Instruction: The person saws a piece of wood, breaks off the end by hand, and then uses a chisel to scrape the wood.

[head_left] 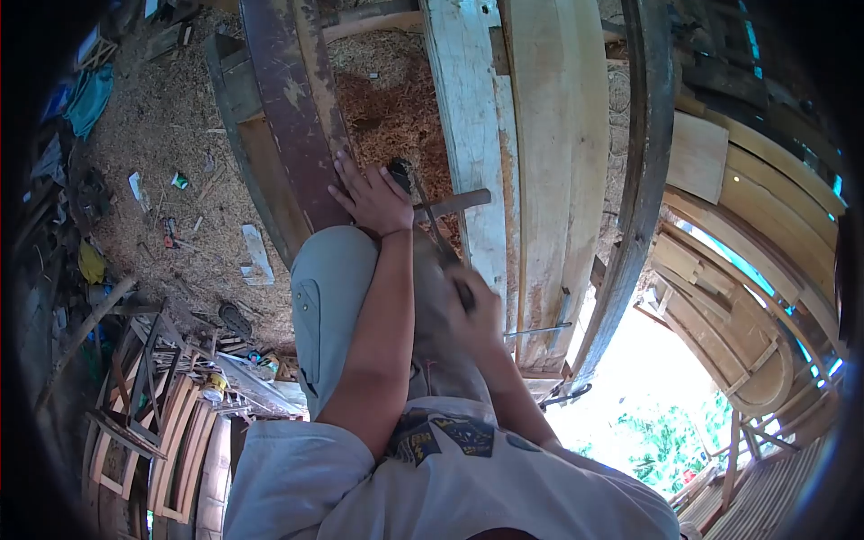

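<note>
My left hand (376, 198) lies flat with its fingers spread at the near end of a dark reddish-brown board (292, 117), beside my knee. Further right, my right hand (472, 310) is wrapped round the dark handle of a saw (434, 216); motion blurs this hand. The thin blade runs up and left from it, past a short narrow wood piece (459, 203) that sticks out over a weathered whitish board (468, 135). A dark shoe tip (399, 174) shows just beyond my left fingertips.
Long pale planks (558, 162) and a dark beam (646, 144) stand to the right. Curved wooden parts (171, 441) are stacked at the lower left. Wood shavings (180, 234) cover the ground. Wooden panels (765, 198) lean at the right edge.
</note>
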Motion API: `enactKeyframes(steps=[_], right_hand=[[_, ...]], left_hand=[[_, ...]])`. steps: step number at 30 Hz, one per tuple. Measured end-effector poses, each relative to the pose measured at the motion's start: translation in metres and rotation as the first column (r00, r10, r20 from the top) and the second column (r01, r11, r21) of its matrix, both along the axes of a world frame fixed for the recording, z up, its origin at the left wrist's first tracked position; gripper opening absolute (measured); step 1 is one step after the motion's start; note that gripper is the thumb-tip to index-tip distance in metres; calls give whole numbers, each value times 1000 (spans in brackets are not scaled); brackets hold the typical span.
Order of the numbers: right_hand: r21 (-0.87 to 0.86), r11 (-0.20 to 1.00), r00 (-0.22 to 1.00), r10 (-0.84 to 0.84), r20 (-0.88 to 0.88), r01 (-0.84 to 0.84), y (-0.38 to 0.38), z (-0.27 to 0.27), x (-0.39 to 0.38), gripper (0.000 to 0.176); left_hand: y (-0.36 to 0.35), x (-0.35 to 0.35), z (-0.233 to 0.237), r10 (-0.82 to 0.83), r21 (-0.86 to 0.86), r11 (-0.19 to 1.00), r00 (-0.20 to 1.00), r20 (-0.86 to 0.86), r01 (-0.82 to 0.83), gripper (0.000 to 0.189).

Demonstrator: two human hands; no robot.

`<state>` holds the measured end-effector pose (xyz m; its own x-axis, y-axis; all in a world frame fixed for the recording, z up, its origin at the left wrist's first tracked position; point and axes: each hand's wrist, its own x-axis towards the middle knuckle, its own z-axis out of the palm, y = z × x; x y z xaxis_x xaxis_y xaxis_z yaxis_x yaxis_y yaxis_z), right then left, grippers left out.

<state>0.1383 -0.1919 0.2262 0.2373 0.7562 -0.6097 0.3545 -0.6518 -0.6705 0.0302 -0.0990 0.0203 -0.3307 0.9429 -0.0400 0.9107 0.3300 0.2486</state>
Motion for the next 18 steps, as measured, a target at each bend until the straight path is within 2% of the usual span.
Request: enactKeyframes(steps=[2,3,5,7,8,9,11,12,14,15,16,18], right_hand=[[38,991,991,-127,-39,129,-46,21,19,15],[37,990,991,-131,-36,133,-47,26,29,15],[399,915,996,20,90,-54,-40,28,57,17],[492,850,959,54,278,-190,-28,5,83,19],[300,917,919,144,367,-263,-11,8,92,19],[320,913,920,122,373,-251,2,-5,97,19],[237,874,801,239,549,-423,5,-60,124,25],[256,871,802,223,555,-419,5,-77,134,25],[33,877,725,375,578,-480,4,-104,146,32],[-61,901,750,394,532,-430,-1,-118,151,43],[-55,903,750,387,536,-426,-9,-123,149,43],[-90,851,484,378,789,-518,-17,-131,147,54]], left_hand=[[0,0,-1,0,13,1000,1000,10,0,34],[-1,-1,-1,-6,12,1000,1000,2,6,35],[3,0,-3,2,28,1000,1000,-14,-2,35],[2,-1,-4,-8,18,1000,1000,-9,8,37],[2,-2,-4,-19,26,999,1000,-9,20,37],[2,-3,-3,-18,60,998,1000,18,17,38],[1,-2,-1,-22,117,993,999,49,16,39],[1,-3,-3,-38,111,993,998,54,31,41],[8,-8,1,-57,127,991,997,52,50,43],[9,-10,5,-79,93,993,992,101,69,42],[6,-10,7,-98,54,994,983,153,91,41],[5,-13,7,-123,65,991,979,162,114,41]])
